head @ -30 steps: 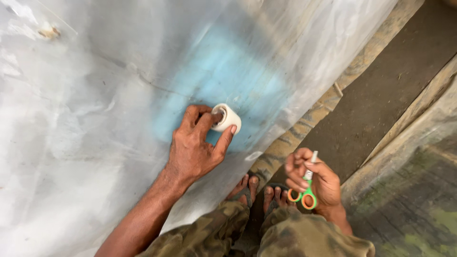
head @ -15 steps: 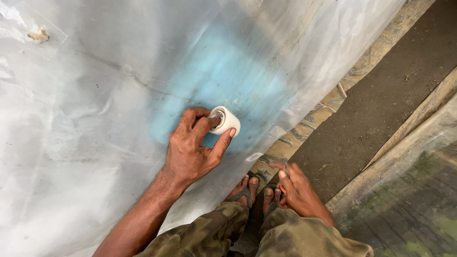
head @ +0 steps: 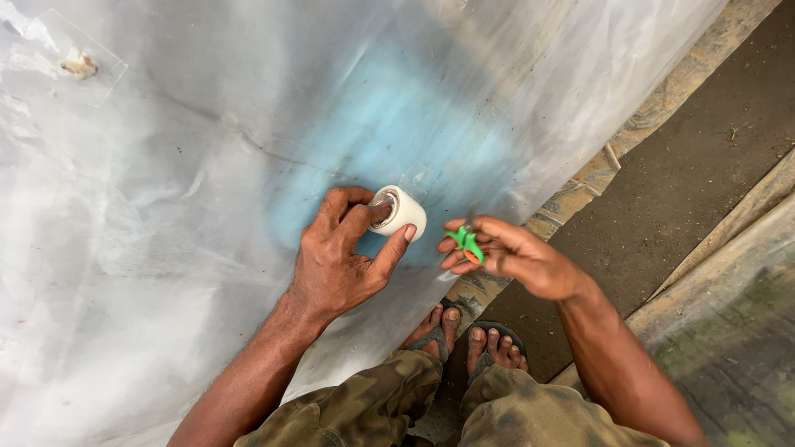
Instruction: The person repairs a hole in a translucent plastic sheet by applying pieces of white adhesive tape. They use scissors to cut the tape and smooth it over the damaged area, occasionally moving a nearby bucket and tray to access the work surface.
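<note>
My left hand grips a white roll of clear tape and presses it against a large translucent plastic sheet. A finger sits inside the roll's core. My right hand is raised just right of the roll and holds small scissors with green and orange handles. The scissors are blurred by motion and point toward the roll. A light blue shape shows faintly through the sheet behind the roll.
A small clear tape patch over a brown mark sits at the sheet's upper left. Below are my feet in sandals and camouflage trousers. A tiled kerb and dark ground lie to the right.
My right hand has risen from down near my feet to beside the tape roll, bringing the scissors with it. My left hand has kept the roll on the sheet.
</note>
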